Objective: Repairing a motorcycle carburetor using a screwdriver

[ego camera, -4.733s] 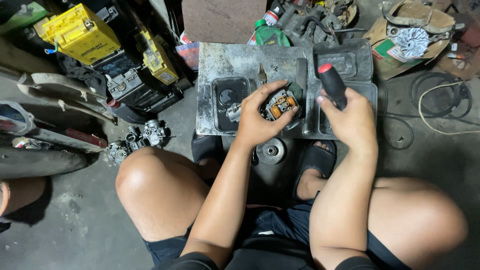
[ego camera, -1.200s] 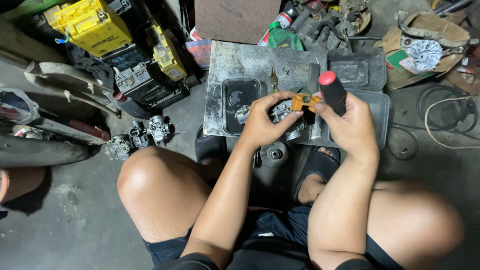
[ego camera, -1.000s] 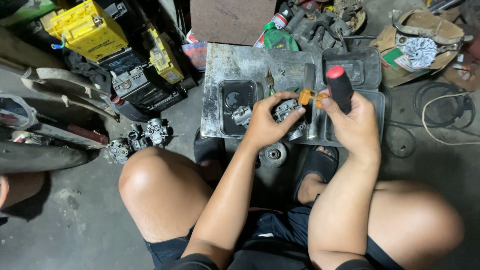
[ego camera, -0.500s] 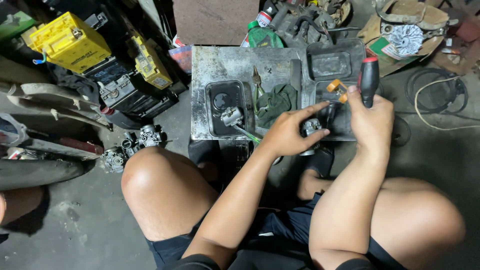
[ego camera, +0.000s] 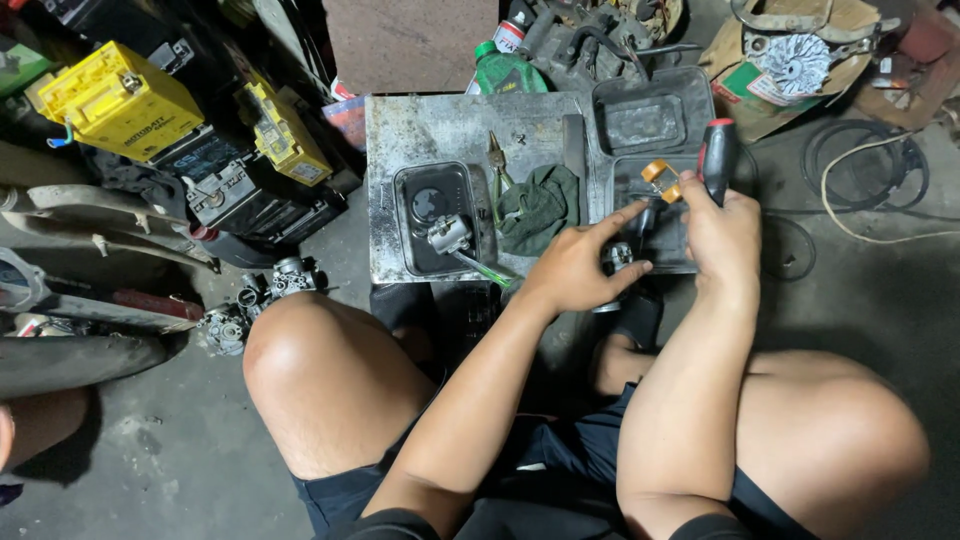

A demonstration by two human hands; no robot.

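My left hand [ego camera: 572, 268] pinches a small metal carburettor part [ego camera: 618, 258] over the near edge of a black tray [ego camera: 690, 215], index finger stretched out. Just right of it, my right hand [ego camera: 722, 232] grips a screwdriver [ego camera: 718, 158] with a black handle and red cap, held upright. A small orange piece [ego camera: 658, 178] sits at the fingertips of that hand, beside the handle. Both hands hover over the right end of a worn metal plate [ego camera: 430, 125] on the floor between my knees.
On the plate lie a green rag [ego camera: 540, 205], pliers [ego camera: 496, 158] and a black tray with a metal part [ego camera: 450, 236]. Yellow batteries [ego camera: 118, 100] stand at left, a carburettor [ego camera: 262, 292] by my left knee, a green bottle [ego camera: 505, 70] behind, cable coils [ego camera: 862, 170] at right.
Both hands have shifted from the plate's middle to its right tray, carrying the metal part, orange piece and screwdriver. The green rag is now uncovered.
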